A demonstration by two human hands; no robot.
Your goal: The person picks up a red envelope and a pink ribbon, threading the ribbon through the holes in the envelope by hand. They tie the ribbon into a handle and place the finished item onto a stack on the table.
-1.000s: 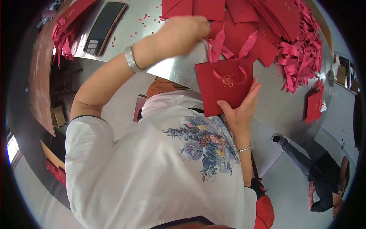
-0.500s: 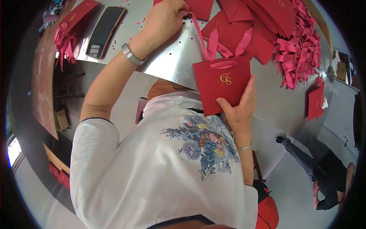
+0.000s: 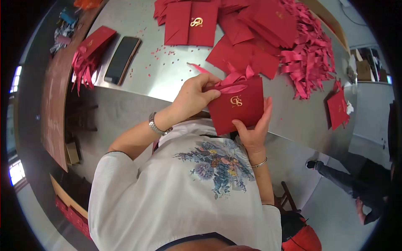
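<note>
A small red bag (image 3: 238, 109) with gold letters is held upright in front of my chest. My left hand (image 3: 193, 97), with the watch on its wrist, pinches the bag's top left edge by the pink ribbon (image 3: 234, 88). Below and to the right, my right hand (image 3: 254, 129) grips the lower right side, its thumb on the front and its other fingers partly hidden behind. Pink ribbon loops stand above the bag's opening, and one loose end (image 3: 197, 67) reaches past my left hand toward the table.
On the metal table (image 3: 167, 77) lie flat red bags (image 3: 209, 35), a stack of bags (image 3: 270, 23), a heap of pink ribbons (image 3: 310, 50), a phone (image 3: 122, 60) and ribboned bags (image 3: 97, 41) at the left. Another person (image 3: 364, 180) is at the lower right.
My left hand has come down from the far side of the table to the bag's top edge. The ribbon it was pulling taut is now slack. My right hand still holds the bag.
</note>
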